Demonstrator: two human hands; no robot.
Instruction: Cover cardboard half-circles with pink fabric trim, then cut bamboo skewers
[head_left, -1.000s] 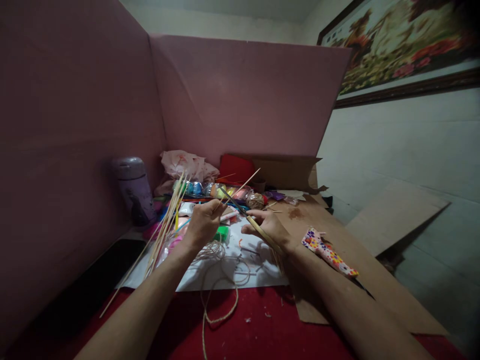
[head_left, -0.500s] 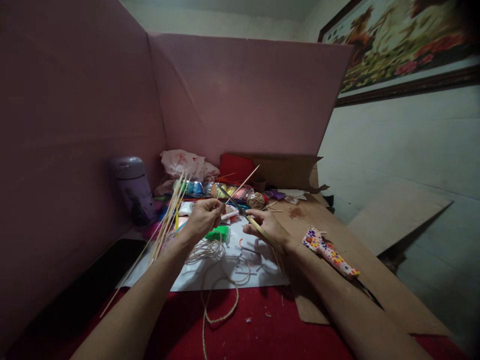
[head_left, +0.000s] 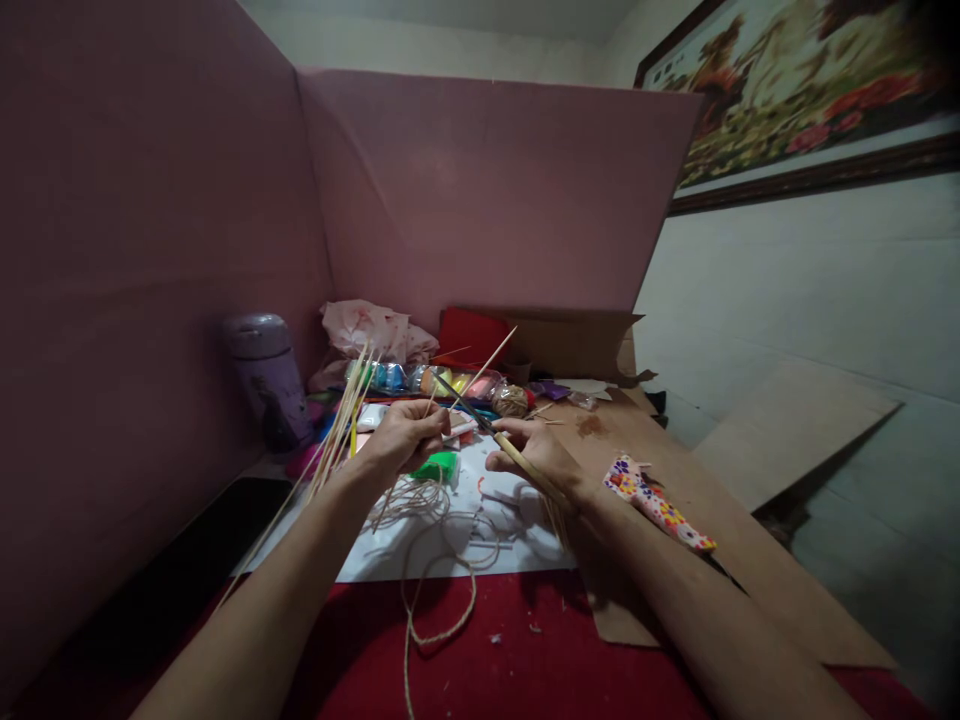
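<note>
My left hand (head_left: pixel 411 436) is closed in a pinch on a pale wooden skewer (head_left: pixel 484 367), whose pointed end slants up to the right. A second thin tip shows beside those fingers. My right hand (head_left: pixel 536 452) is closed round a knife-like tool (head_left: pixel 517 458) with a narrow dark blade and a pale yellow handle. The blade points up and left, crossing the skewer in view; whether they touch I cannot tell. Below the hands, loops of twine (head_left: pixel 439 640) trail over white paper (head_left: pixel 375 560). More skewers (head_left: pixel 341 420) stand slanted behind my left forearm.
A purple bottle (head_left: pixel 268 385) stands at the left by a pink partition. Packs of coloured clay (head_left: pixel 390 376) and a twine ball (head_left: pixel 511 400) are behind my hands. A flower-patterned glue gun (head_left: pixel 660 505) rests on cardboard (head_left: pixel 780 610) at the right. Red cloth (head_left: pixel 517 660) covers the front.
My left hand and the skewer have shifted very slightly to the left. The right hand and its tool stay almost in place.
</note>
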